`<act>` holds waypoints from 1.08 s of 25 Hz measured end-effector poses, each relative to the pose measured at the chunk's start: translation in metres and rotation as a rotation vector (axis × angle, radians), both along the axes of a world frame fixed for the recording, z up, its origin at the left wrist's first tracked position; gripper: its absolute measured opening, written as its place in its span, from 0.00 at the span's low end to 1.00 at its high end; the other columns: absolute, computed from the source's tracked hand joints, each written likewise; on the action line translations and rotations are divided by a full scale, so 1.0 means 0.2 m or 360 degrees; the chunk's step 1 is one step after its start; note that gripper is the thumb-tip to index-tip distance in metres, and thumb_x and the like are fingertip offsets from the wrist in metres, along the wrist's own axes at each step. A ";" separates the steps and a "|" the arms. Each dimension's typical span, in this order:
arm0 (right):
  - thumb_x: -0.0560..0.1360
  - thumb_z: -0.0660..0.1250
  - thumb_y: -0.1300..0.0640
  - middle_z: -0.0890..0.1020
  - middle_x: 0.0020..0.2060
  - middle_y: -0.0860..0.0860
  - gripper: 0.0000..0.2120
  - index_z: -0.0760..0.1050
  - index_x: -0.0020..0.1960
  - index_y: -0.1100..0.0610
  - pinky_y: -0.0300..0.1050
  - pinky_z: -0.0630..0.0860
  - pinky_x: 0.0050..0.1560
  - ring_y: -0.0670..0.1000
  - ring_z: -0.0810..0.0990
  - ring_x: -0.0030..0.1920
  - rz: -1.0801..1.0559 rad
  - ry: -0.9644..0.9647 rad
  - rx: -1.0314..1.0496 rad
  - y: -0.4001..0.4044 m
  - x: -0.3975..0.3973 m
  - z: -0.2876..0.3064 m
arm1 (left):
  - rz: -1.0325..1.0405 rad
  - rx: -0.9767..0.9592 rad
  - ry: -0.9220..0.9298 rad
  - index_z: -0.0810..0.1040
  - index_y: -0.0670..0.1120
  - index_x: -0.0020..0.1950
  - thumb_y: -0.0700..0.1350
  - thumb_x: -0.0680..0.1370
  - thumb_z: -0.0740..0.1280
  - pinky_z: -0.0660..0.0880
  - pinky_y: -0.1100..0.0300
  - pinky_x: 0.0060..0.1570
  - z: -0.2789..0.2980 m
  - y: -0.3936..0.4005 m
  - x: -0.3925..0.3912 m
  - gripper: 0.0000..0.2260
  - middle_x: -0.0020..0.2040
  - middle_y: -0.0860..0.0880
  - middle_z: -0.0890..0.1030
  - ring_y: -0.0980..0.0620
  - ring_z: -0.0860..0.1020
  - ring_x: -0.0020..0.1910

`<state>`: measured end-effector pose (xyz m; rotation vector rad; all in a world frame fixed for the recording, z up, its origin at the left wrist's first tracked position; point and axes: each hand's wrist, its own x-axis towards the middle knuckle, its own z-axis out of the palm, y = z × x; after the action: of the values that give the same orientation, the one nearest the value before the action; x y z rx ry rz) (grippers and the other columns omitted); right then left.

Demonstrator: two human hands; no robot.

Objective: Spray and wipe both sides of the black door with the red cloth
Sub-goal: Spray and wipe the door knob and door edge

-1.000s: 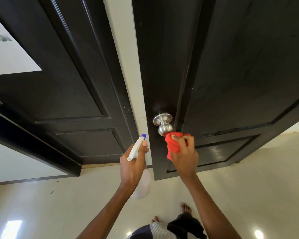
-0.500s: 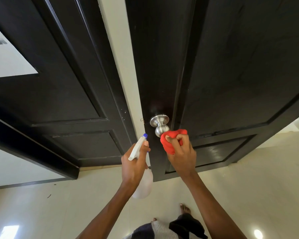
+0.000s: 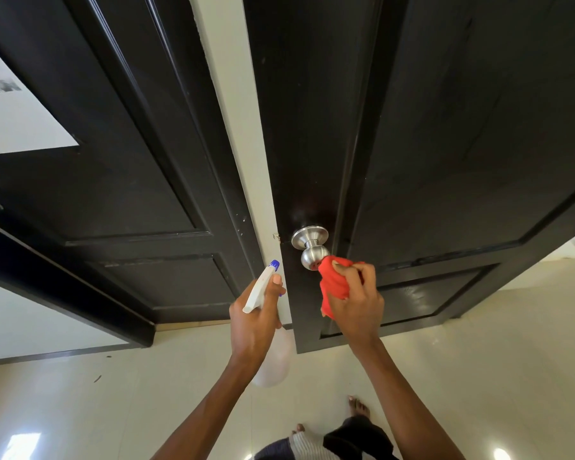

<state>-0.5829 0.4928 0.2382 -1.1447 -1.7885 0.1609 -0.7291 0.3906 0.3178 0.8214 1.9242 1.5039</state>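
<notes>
Right hand (image 3: 354,307) has its fingers curled tight round the bunched red cloth (image 3: 332,285), and the top of that cloth is pressed against the ball of the steel doorknob (image 3: 313,255); that knob is our marker for everything here. Left of the knob and a touch lower, the left hand (image 3: 254,315) is wrapped round the neck of the spray bottle (image 3: 273,355), thumb up along the white head, blue nozzle (image 3: 274,264) aimed towards the strip of pale wall just left of the knob. The black door (image 3: 445,144) rises above and to the right of the knob, its raised panel edges running right beside it. The risk, as I read it: the knob is round and smooth, so the cloth could skid off and the knuckles would meet the moulding just right of it; and a squeeze of the trigger now would likely wet the pale wall (image 3: 243,134) and not the door. Room to move looks good above and right of the knob, across the broad panel; left of it the door's edge comes almost at once, with a second dark door (image 3: 113,161) beyond the wall strip. Below, open floor (image 3: 478,376) and bare feet.
</notes>
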 end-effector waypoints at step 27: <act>0.69 0.76 0.50 0.79 0.59 0.52 0.21 0.81 0.61 0.47 0.51 0.78 0.48 0.59 0.76 0.58 0.0341 -0.0813 0.0166 0.21 -0.26 0.36 | 0.0097 0.0029 0.0031 0.82 0.54 0.43 0.60 0.77 0.64 0.77 0.68 0.30 0.07 0.07 -0.05 0.13 0.36 0.52 0.83 0.49 0.81 0.30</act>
<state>-0.6357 0.5344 0.3108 -0.9719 -2.3410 -0.1103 -0.7381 0.4047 0.3325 0.7948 1.9688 1.5564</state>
